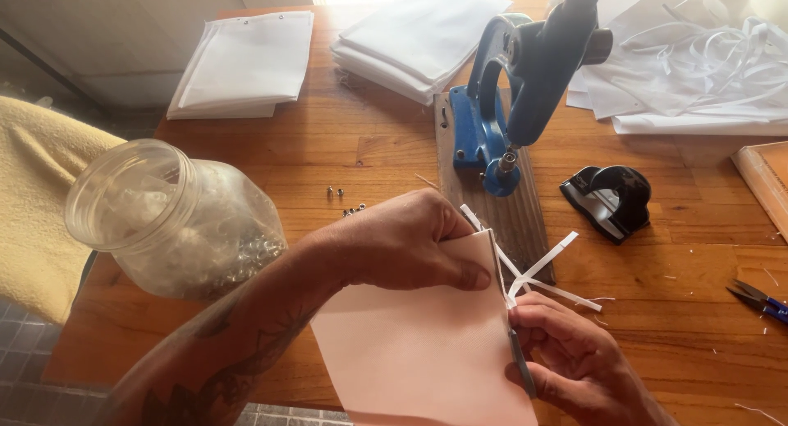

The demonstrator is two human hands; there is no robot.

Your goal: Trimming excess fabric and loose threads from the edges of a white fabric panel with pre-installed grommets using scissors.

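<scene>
1. Right hand (574,360): lowest in the view, wrist cut off by the bottom edge. Fingers curled narrow, pinching the white ribbon strips (538,270) at the right edge of the fabric pouch (419,344). A thin grey tool (522,364) lies under this hand; its type cannot be determined.
2. Fabric pouch: pale, flat, lying on the wooden table (353,147) between both hands; lower edge cut off by the frame.
3. Left hand (402,241): palm down, fingers closed, thumb pressing the pouch's upper right corner. The forearm enters from the lower left.
4. Clear plastic jar (172,221): tilted on its side left of the left hand, mouth open, holding many small metal eyelets. A few loose eyelets (345,200) lie just beyond it.
5. Blue hand press (517,89): mounted on a wooden board beyond the hands; its handle top is cut off.
6. Black punch tool (611,200): right of the press.
7. Blue-handled snips (759,301): at the right edge, partly cut off.
8. Folded white pouches (246,65): stacked at the far edge.
</scene>
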